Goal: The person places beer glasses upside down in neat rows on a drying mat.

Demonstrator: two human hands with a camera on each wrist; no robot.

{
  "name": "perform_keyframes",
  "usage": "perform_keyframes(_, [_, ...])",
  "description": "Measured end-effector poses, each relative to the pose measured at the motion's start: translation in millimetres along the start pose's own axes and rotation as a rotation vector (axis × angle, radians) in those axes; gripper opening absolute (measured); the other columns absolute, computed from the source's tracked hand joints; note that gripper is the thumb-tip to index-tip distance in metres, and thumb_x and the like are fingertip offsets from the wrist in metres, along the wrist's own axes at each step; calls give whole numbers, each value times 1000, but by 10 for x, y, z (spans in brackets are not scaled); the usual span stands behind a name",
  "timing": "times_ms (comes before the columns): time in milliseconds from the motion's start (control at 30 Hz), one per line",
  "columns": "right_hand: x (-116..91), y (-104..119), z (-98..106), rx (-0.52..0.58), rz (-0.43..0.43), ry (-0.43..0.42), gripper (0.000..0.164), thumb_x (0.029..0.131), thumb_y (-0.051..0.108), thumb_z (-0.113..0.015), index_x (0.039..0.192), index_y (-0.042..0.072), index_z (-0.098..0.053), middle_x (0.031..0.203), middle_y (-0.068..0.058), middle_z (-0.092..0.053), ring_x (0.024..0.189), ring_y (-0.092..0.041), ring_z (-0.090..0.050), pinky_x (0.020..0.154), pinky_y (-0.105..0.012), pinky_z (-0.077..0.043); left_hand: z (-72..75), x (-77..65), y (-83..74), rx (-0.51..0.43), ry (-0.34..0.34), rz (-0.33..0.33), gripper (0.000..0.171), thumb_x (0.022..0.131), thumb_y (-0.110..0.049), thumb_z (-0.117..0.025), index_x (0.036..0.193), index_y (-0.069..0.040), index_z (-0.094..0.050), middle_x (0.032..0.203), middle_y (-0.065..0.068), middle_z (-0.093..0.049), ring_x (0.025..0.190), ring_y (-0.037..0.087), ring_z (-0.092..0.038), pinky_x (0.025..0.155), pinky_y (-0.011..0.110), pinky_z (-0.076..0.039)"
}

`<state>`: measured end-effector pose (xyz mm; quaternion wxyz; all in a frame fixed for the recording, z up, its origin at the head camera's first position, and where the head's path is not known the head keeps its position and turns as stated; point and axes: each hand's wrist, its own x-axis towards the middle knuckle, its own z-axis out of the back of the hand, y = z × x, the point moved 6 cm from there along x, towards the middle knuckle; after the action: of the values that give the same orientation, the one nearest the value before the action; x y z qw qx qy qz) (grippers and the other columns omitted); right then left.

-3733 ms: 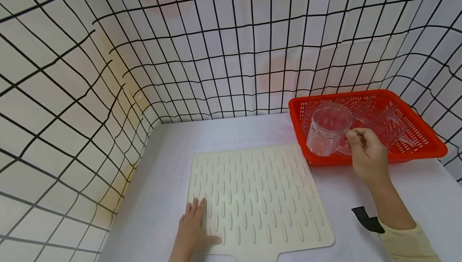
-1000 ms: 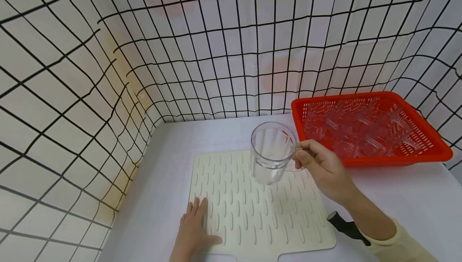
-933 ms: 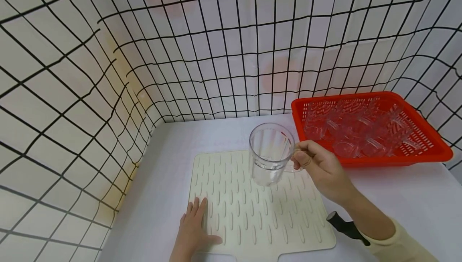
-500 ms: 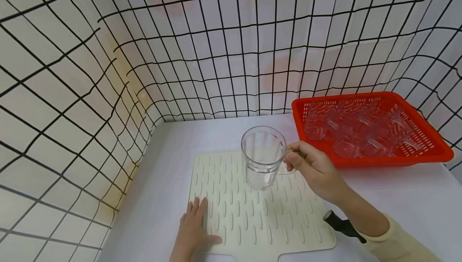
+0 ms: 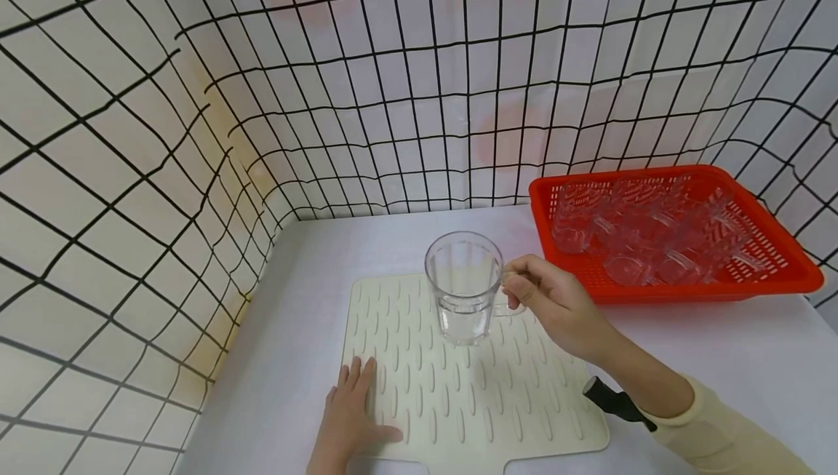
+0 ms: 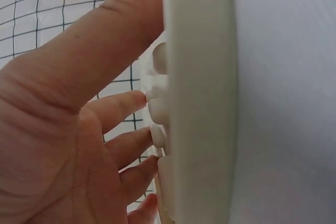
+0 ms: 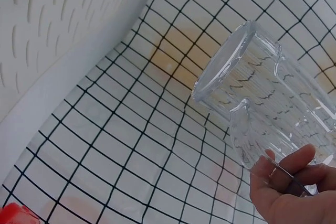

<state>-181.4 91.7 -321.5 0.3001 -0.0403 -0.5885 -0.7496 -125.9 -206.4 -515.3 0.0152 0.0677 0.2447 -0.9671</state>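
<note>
Above the mat (image 5: 452, 409), the right grip (image 5: 553, 308) holds a mug (image 5: 463, 289), mouth up, its long axis seemingly vertical.

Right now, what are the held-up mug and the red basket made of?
The held-up mug looks like shiny glass or clear plastic: see-through, with bright glints. The red basket is probably smooth plastic: one even colour, rows of slots.
</note>
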Motion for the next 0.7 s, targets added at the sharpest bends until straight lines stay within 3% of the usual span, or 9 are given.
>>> perform_keyframes(267, [32,-102,-47,44,-18,25,9,101,1,-48,102,-6,-54,82,-7,-54,79,-18,-53,71,-21,-52,92,1,-46,26,19,-32,118,51,-54,-88,146,-1,-41,149,30,-33,138,51,-26,105,67,-26])
perform_keyframes(500, [38,-116,-60,43,-25,19,7,100,1,-48,102,-2,-55,83,-7,-54,80,-18,-54,72,-21,-52,202,88,-112,89,46,-23,109,55,-55,-86,141,-1,-47,143,29,-44,131,49,-39,104,64,-30])
perform_keyframes(700, [34,-137,-50,38,-27,11,8,100,2,-48,103,-3,-55,83,-8,-54,80,-18,-54,73,-21,-52,263,176,-256,77,6,-102,97,64,-49,-85,139,1,-49,141,28,-46,132,50,-37,102,67,-31])
